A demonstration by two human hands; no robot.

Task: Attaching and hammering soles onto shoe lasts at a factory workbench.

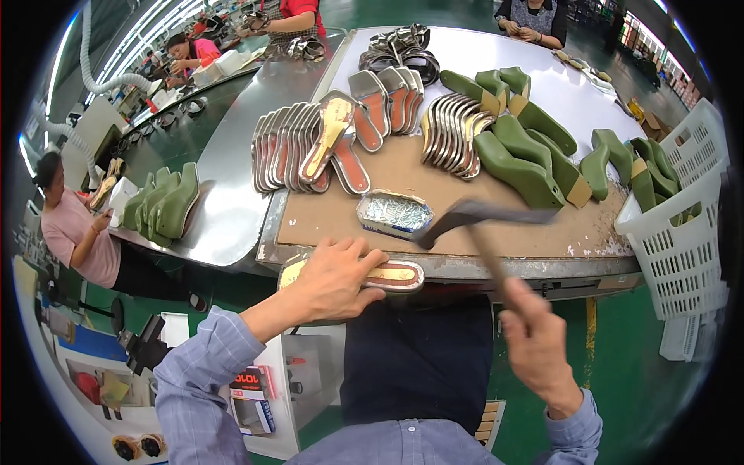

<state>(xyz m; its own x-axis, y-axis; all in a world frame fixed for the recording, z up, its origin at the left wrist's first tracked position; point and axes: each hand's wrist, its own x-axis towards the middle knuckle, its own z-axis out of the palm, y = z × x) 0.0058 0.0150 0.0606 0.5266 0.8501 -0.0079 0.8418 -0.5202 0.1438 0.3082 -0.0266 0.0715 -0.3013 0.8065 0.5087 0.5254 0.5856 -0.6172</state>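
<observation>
At the table's front edge, my left hand (333, 283) is closed over a shoe insole (401, 276) with a cream middle strip and a pale shiny rim. Its toe and heel ends stick out on either side of the hand; what lies beneath it is mostly hidden. My right hand (536, 341) grips the wooden handle of a hammer (486, 260), raised off the table. The hammer's dark head is blurred and stands to the right of the insole. Just beyond the insole sits a small open box of nails (395, 213).
Metallic-edged insoles (291, 151) stand in rows behind the nails, with curved silvery ones (453, 136) beside them. Green shoe lasts (519, 159) lie right; more stand on the left metal table (225, 198). A white basket (678, 248) adjoins the right edge. Co-workers sit or stand around.
</observation>
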